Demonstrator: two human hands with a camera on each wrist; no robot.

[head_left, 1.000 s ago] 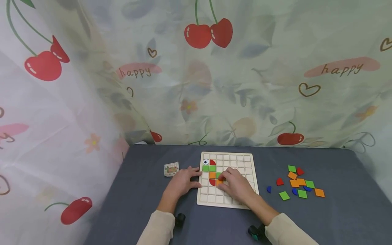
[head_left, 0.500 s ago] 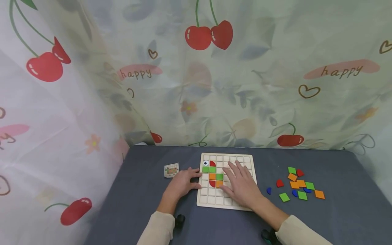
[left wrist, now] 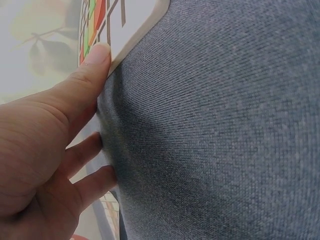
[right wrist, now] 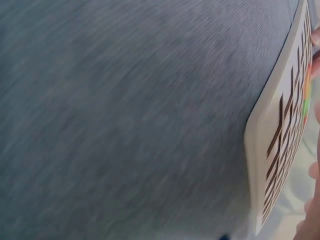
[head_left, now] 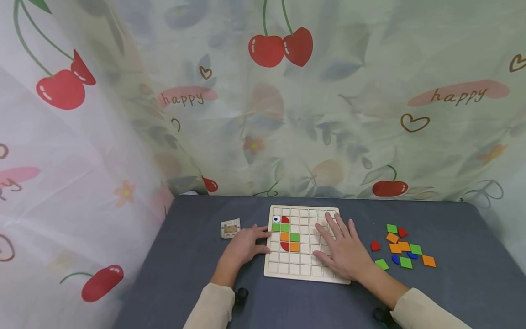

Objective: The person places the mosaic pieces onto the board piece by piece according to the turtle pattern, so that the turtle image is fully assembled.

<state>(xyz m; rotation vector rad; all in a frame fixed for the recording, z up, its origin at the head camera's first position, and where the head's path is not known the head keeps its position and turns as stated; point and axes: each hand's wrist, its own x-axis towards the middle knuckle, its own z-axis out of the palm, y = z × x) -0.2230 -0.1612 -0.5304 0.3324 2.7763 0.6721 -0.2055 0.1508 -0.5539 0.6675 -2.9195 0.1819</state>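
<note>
A pale wooden grid board [head_left: 304, 269] lies flat on the cloth. In its left columns sit a white eye tile [head_left: 276, 219], red quarter-round tiles [head_left: 285, 246], green square tiles [head_left: 294, 237] and orange square tiles [head_left: 294, 247]. My left hand [head_left: 243, 246] rests at the board's left edge. The left wrist view shows its thumb [left wrist: 95, 57] touching the rim, the other fingers on or just above the cloth. Over the board's right side spreads my right hand [head_left: 345, 249], fingers apart and holding nothing. Whether it touches the board I cannot tell.
A small picture card [head_left: 230, 228] lies left of the board. To the right, loose green, orange, red and blue pieces are scattered, some overlapping, such as an orange tile [head_left: 429, 261]. A patterned curtain [head_left: 287, 137] hangs behind the dark cloth-covered table [head_left: 185, 283].
My right hand has come off the orange tile near the lower red piece, spread its fingers and moved right across the board. The tile stays in the grid. The left hand keeps its place.
</note>
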